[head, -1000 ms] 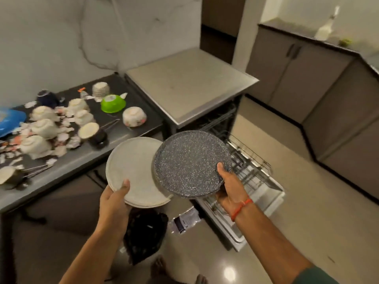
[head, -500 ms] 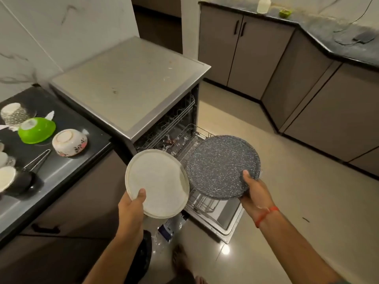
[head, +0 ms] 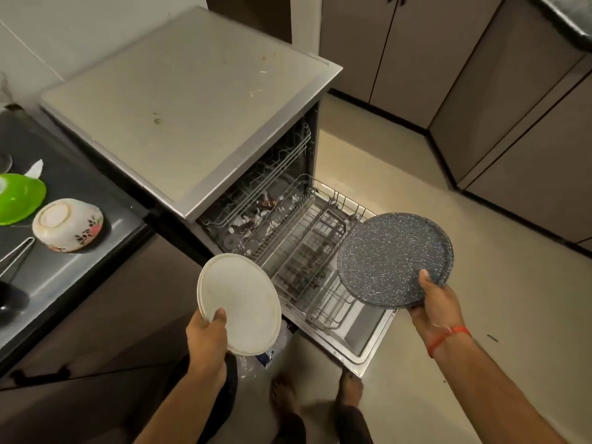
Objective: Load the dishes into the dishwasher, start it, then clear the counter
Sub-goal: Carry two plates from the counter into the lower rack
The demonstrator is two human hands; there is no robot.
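A single wide-angle view is taken from head height, aimed forward and steeply down. The left hand point(head: 208, 334) and right hand point(head: 437, 310) are seen close below; the open dishwasher point(head: 192, 100) is framed just beyond them.

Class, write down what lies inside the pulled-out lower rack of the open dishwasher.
The lower rack shows only bare wire tines. The speckled grey plate in the right hand covers its right corner.
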